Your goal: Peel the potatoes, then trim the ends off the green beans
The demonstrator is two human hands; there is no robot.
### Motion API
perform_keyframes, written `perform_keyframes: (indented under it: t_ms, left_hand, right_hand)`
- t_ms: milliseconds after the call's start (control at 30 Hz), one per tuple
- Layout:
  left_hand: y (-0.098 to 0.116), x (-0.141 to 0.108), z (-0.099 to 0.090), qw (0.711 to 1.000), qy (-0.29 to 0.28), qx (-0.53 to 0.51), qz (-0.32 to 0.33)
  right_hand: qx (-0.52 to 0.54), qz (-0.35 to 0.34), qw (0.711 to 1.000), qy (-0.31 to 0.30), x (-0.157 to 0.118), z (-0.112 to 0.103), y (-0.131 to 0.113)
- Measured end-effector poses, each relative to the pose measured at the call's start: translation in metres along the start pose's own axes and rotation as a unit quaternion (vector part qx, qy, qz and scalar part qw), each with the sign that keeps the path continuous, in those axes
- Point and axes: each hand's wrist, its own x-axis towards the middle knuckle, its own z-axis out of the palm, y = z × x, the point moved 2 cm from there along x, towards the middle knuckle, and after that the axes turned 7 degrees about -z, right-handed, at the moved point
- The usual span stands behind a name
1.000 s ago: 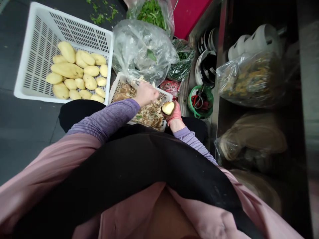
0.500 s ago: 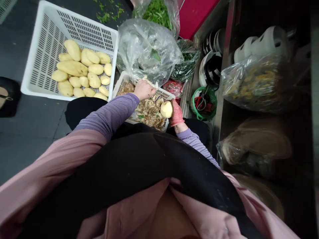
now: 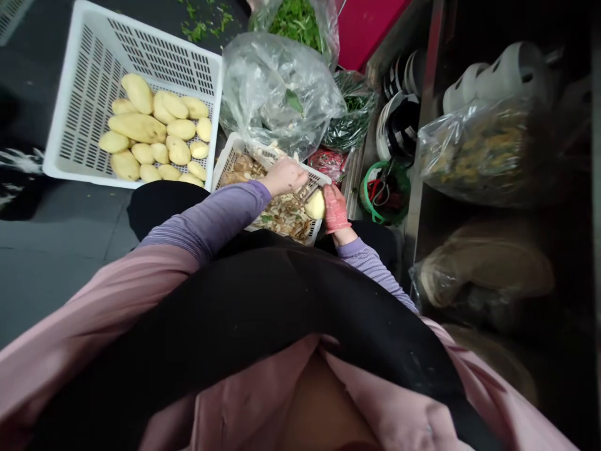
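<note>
My left hand (image 3: 285,176), bare, is closed around a peeler (image 3: 308,190), whose metal head lies against the upper left side of a potato (image 3: 315,205). That pale, peeled-looking potato is gripped by my right hand (image 3: 335,208), which wears a pinkish-red glove. Both hands are over a small white basket (image 3: 313,235) full of brown and pale peelings (image 3: 286,216). Unpeeled potatoes (image 3: 244,168) show at its left end, partly behind my left wrist. Most of the peeler's handle is hidden in my fist.
At the left, a large white crate (image 3: 59,141) holds several peeled potatoes (image 3: 138,128). Clear plastic bags (image 3: 277,88) with greens lie beyond the basket. A green basket (image 3: 385,213) with scissors stands right, beside a metal shelf (image 3: 425,125). Blurred dark footwear (image 3: 21,178) is at the left edge.
My left hand has moved right and slightly down, bringing the peeler onto the potato. The potato has tilted a little in my right hand. The dark shape at the left edge looks different, now with white streaks.
</note>
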Motion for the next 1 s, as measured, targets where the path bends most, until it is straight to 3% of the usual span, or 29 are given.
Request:
perform_keyframes:
  t_ms: [100,200,300,433,533,700,833,1000]
  left_hand:
    - [-0.011,0.0,-0.002,0.997,0.012,0.0,-0.071]
    - [-0.015,-0.001,-0.008,0.995,0.018,0.016,-0.1]
    - [0.0,-0.009,-0.008,0.998,0.039,0.014,-0.037]
    - [0.027,-0.028,0.006,0.994,0.068,-0.008,0.088]
    - [0.023,-0.029,0.012,0.992,0.06,-0.014,0.111]
    - [-0.009,-0.006,0.001,0.998,0.067,0.003,-0.012]
    - [-0.001,-0.004,0.001,0.997,0.04,0.0,0.071]
    - [-0.004,-0.004,0.0,0.998,0.029,0.025,-0.044]
  right_hand:
    - [0.004,-0.002,1.0,0.024,-0.004,0.006,-0.008]
    - [0.071,0.096,0.992,0.032,-0.008,0.014,-0.016]
    - [0.126,0.167,0.977,0.051,-0.008,0.019,-0.018]
    - [0.135,0.182,0.97,0.091,-0.003,0.02,-0.005]
    - [0.099,0.181,0.974,0.095,0.0,0.017,0.003]
    - [0.065,0.173,0.978,0.093,-0.001,0.012,0.005]
    - [0.058,0.089,0.989,0.104,0.0,0.013,0.007]
    - [0.021,0.026,0.999,0.031,0.001,0.013,0.006]
